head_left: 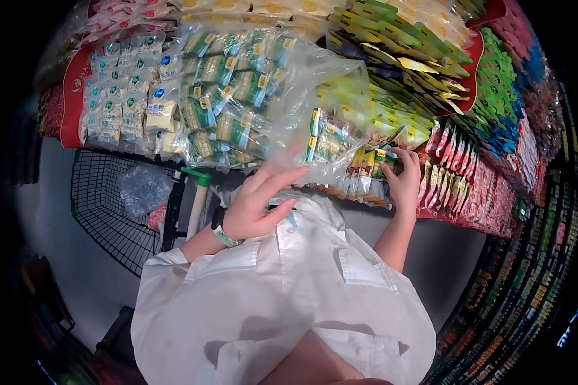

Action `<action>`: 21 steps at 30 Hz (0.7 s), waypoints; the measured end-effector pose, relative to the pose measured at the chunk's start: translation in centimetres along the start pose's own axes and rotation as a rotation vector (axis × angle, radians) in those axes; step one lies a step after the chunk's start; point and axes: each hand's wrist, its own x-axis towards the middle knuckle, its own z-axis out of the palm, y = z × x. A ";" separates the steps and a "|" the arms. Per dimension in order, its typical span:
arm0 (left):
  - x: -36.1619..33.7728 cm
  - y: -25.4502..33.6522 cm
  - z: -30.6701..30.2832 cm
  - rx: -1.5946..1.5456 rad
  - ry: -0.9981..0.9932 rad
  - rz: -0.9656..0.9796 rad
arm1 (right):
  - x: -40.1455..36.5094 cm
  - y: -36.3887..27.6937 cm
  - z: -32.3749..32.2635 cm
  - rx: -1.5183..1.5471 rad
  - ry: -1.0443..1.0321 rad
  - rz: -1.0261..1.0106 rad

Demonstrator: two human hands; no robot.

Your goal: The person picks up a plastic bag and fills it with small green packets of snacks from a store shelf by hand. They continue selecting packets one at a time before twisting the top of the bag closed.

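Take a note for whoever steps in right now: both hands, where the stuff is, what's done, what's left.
The left hand is open, fingers spread against the clear bag; it is blurred.
The right hand has its grip closed on a packet at the shelf edge.
The bag is raised in front of the shelf. The cart stands to the left.
Done: several packets show inside the bag.
Left: the packet in the right hand is not yet in it.
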 end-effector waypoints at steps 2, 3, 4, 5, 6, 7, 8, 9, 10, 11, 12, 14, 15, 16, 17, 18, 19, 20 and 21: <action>-0.3 0.0 0.0 0.009 -0.025 -0.031 | 0.0 -0.3 0.0 0.016 0.039 -0.018; -0.2 0.0 0.0 0.037 -0.022 0.002 | -0.1 -0.5 0.1 0.061 0.046 -0.028; -0.3 0.0 -0.1 0.054 -0.030 0.010 | -0.2 -0.6 0.1 0.105 0.053 -0.037; -0.3 0.1 -0.1 0.070 -0.038 0.020 | -0.2 -0.6 0.1 0.132 0.053 -0.054; -0.3 0.1 -0.1 0.086 -0.050 0.029 | -0.3 -0.1 0.3 0.121 0.049 -0.046; -0.3 0.1 -0.1 0.087 -0.044 0.042 | -0.4 0.4 0.0 0.155 -0.002 0.008; -0.3 0.2 -0.1 0.148 -0.081 0.049 | -0.5 0.8 -0.3 0.186 -0.054 0.064; -0.3 0.5 -0.3 0.208 -0.117 0.056 | -0.5 1.2 -0.3 0.326 0.036 0.079; -0.2 0.8 -0.4 0.267 -0.151 0.062 | -0.4 1.5 -0.3 0.465 0.124 0.093; -0.1 1.0 -0.4 0.270 -0.176 0.087 | -0.3 1.8 -1.0 0.473 0.206 0.133; 0.1 1.2 -0.2 0.272 -0.202 0.111 | -0.1 0.4 -1.7 0.665 0.275 0.168; 0.1 1.3 0.4 0.280 -0.223 0.168 | 0.5 -1.7 -2.2 0.768 0.362 0.158; 0.1 1.0 0.7 0.288 -0.218 0.205 | 1.0 -1.3 -1.6 0.948 0.331 0.099; 0.2 0.9 0.9 0.296 -0.213 0.243 | 1.3 -2.4 -1.0 1.029 0.271 0.066; 0.4 1.1 0.9 0.302 -0.208 0.253 | 1.5 -3.5 -0.3 1.094 0.207 0.073; 0.7 1.3 0.9 0.308 -0.205 0.262 | 1.7 -4.8 0.5 1.159 0.142 0.081; 0.8 1.5 0.9 0.313 -0.202 0.270 | 1.9 -6.3 1.4 1.234 0.076 0.052; 0.8 1.6 0.9 0.313 -0.200 0.268 | 2.0 -8.0 2.3 1.308 0.009 0.024; 0.8 1.6 0.9 0.313 -0.199 0.266 | 2.1 -9.7 2.9 1.334 -0.030 0.034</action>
